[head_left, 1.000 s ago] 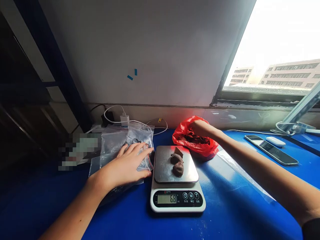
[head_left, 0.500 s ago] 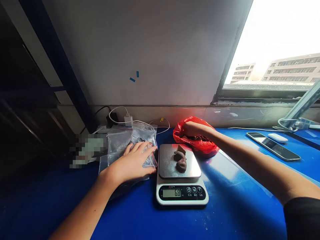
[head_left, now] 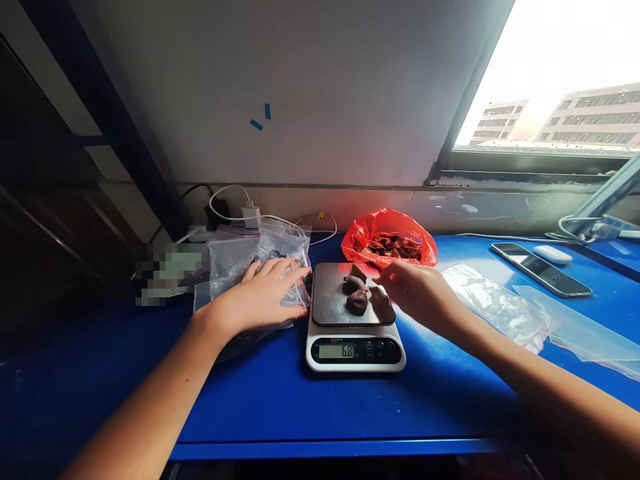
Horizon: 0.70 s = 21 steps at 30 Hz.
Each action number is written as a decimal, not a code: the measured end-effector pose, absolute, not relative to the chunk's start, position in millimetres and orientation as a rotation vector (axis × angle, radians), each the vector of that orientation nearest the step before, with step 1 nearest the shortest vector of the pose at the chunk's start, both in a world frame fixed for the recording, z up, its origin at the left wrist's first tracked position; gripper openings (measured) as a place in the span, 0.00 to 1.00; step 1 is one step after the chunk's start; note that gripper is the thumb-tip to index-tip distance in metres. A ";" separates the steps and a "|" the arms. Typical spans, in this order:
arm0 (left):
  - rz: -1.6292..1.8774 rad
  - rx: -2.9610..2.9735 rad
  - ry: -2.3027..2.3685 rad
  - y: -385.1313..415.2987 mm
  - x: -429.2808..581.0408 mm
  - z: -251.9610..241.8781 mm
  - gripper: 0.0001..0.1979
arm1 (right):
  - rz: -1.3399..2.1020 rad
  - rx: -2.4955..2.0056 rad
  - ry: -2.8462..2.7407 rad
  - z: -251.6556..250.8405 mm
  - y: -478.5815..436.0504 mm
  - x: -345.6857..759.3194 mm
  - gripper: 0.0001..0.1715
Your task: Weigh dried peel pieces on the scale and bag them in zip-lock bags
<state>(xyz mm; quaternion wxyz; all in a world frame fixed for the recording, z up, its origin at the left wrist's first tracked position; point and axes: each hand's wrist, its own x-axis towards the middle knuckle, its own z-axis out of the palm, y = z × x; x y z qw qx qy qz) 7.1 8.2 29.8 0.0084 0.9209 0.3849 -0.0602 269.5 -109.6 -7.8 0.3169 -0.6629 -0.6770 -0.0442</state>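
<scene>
A white digital kitchen scale stands on the blue table, and its display reads 6.8. Dark brown wrinkled pieces lie on its steel plate. My right hand hovers over the plate's right edge with its fingers pinched together; what they hold is hidden. Behind the scale an open red plastic bag holds more brown pieces. Left of the scale, my left hand lies flat with fingers spread on a clear zip bag that holds dark bits.
Empty clear bags lie right of the scale. A phone and a white earbud case sit at the far right by the window. A charger and white cables run along the wall. The table's front edge is close.
My right hand came out of the red bag and moved forward over the scale plate. The view shifted slightly. My left hand stayed on the clear bag, and the reading stayed 6.8.
</scene>
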 end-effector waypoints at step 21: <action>0.071 2.832 1.087 6.5 1.7 49.2 0.41 | -0.297 -1.536 -1.696 13.7 -119.0 297.4 0.15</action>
